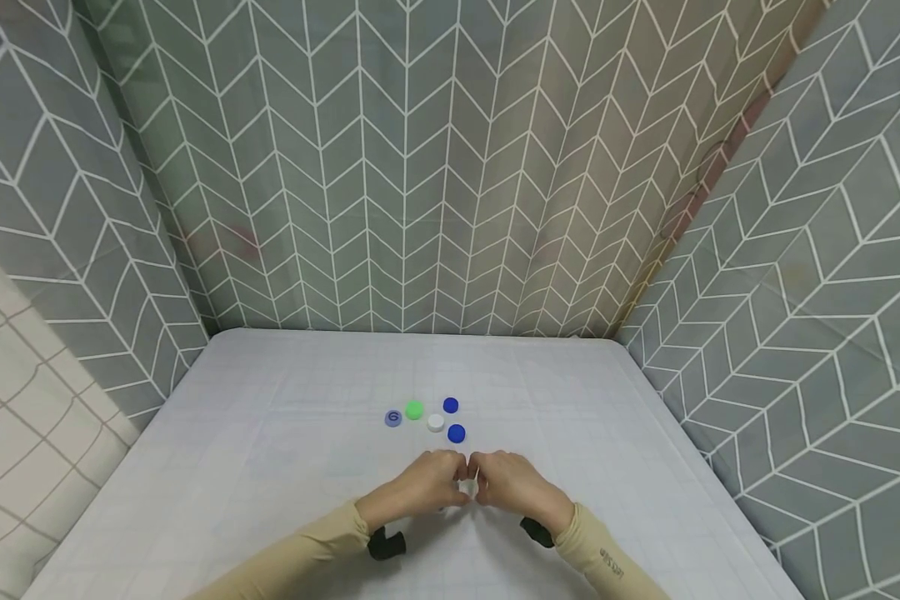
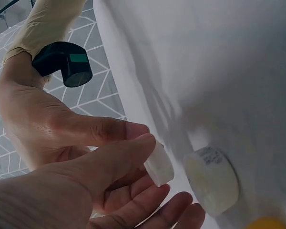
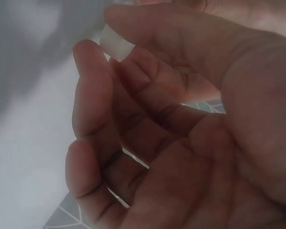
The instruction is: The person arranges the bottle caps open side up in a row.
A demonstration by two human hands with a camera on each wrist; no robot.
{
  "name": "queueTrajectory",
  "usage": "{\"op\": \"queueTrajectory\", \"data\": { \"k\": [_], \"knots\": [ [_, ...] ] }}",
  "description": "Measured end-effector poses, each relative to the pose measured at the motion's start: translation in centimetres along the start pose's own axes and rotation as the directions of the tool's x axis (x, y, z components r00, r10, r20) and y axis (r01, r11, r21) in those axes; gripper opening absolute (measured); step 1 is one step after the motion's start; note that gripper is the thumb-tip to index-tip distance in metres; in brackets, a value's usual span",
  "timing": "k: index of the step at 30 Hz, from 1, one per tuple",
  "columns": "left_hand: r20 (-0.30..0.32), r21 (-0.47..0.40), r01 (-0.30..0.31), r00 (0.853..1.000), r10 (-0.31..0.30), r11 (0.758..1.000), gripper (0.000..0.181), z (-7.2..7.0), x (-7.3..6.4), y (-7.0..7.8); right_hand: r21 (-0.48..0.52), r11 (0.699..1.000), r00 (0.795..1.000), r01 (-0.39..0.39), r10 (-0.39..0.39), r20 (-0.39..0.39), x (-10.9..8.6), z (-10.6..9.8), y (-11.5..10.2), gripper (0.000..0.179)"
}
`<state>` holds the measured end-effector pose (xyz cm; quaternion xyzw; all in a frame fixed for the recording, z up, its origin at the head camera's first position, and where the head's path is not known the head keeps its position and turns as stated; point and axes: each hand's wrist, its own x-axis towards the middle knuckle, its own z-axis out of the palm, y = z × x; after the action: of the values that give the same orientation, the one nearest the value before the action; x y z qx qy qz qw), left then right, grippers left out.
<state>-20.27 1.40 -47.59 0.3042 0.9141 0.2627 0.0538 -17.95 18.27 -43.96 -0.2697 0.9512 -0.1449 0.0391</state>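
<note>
Backdrop: grey curtain (image 1: 390, 208) with white chevron lines, filling the upper frame of the head view.
Table: white-covered surface (image 1: 270, 483) across the lower half.
White piece: small, pale and short (image 2: 160, 168), held at the lower centre of the head view, between the fingertips of the 2 hands.
Lie of the piece: its longer side slants steeply in the left wrist view, upper end left of the lower end.
Left hand: comes in from the lower left (image 1: 437, 482), nearly closed, thumb and fingers pinching the piece.
Right hand: comes in from the lower right (image 1: 513, 482), thumb and index tips pinching the piece, the other fingers loosely bent.
Nearer hand: neither; the piece is touched from both sides.
Discs: lower blue disc (image 1: 457, 433) nearest, just above the hands and apart from them; upper blue disc (image 1: 451, 405), white disc (image 1: 436, 422), green disc (image 1: 414, 409) and blue-violet disc (image 1: 393, 418) spread up and left.
Pale round thing: beside the piece, towards the right of the left wrist view (image 2: 213, 186), with dark marks on its side.
Orange thing: cut off at the bottom edge there (image 2: 267, 223); cannot tell what it is.
</note>
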Motion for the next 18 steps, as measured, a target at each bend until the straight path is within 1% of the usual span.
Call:
{"op": "queueTrajectory", "data": {
  "k": [6,12,18],
  "knots": [
    [0.021,0.06,-0.021,1.0,0.019,0.998,0.026,0.47,0.01,0.1,0.017,1.0,1.0,-0.006,0.005,0.009,-0.13,0.75,0.06,0.02],
    [-0.002,0.113,-0.048,0.999,0.049,0.992,0.027,0.8,0.04,0.12,0.003,1.0,1.0,-0.003,0.003,-0.005,-0.15,0.96,0.13,0.018],
    [-0.019,0.147,-0.08,0.996,0.084,0.986,0.023,1.09,-0.01,-0.02,0.01,1.0,1.0,-0.009,0.009,0.01,-0.06,1.08,0.1,0.02]
  ]
}}
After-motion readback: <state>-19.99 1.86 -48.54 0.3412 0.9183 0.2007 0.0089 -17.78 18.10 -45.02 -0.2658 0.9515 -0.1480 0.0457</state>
